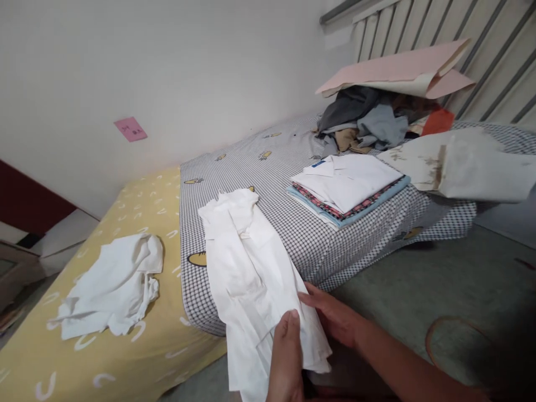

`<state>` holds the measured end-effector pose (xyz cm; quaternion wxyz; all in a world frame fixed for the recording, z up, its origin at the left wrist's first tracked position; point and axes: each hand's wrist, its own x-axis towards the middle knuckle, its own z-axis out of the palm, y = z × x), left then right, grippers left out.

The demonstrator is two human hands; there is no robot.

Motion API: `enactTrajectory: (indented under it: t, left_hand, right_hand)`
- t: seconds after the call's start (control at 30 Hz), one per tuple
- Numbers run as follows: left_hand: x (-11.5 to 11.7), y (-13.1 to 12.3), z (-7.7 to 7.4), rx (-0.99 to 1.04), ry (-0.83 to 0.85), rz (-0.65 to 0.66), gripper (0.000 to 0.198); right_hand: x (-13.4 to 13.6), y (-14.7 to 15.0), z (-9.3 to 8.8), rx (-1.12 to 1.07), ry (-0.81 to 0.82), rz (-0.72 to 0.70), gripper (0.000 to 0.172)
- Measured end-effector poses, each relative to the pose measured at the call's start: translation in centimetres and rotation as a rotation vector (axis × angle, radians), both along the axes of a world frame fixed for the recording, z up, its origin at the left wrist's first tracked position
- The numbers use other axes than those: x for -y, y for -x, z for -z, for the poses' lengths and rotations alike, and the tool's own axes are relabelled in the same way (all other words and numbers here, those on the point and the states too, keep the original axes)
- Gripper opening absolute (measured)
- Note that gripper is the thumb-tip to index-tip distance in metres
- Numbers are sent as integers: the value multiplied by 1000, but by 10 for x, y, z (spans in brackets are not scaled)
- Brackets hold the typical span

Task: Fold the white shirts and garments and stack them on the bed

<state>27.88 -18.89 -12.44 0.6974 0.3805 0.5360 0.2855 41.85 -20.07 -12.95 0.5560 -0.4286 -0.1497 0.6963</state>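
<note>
A white shirt (251, 268) lies lengthwise on the bed, its collar end away from me and its lower end hanging over the near edge. My left hand (287, 354) is closed on the lower part of the shirt, with the thumb side up and the other fingers mostly hidden. At the shirt's right edge, my right hand (337, 317) has its fingertips on the cloth and its other fingers partly behind it, gripping the side. To the left, a crumpled white garment (113, 285) rests on the yellow cover.
A folded stack of clothes (352, 176), white on top, sits on the checked sheet (285, 223). Behind it are piled dark and grey clothes (364, 114) under a pink sheet-like piece (397, 70). A pale box-like object (481, 164) stands at the right. The yellow cover (151, 212) spans the left side.
</note>
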Motion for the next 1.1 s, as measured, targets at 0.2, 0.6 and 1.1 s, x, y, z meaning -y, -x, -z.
enactTrajectory:
  t: [0.2, 0.6, 1.1]
  left_hand:
    - [3, -3, 36, -65, -65, 153, 51]
    - [11, 3, 70, -409, -266, 260, 17]
    - [-165, 74, -46, -1026, -937, -37, 36]
  right_hand:
    - [42, -20, 25, 310, 165, -13, 71]
    - [-15, -95, -3, 1483, -90, -250, 24]
    - [-185, -82, 10, 1969, -231, 132, 23]
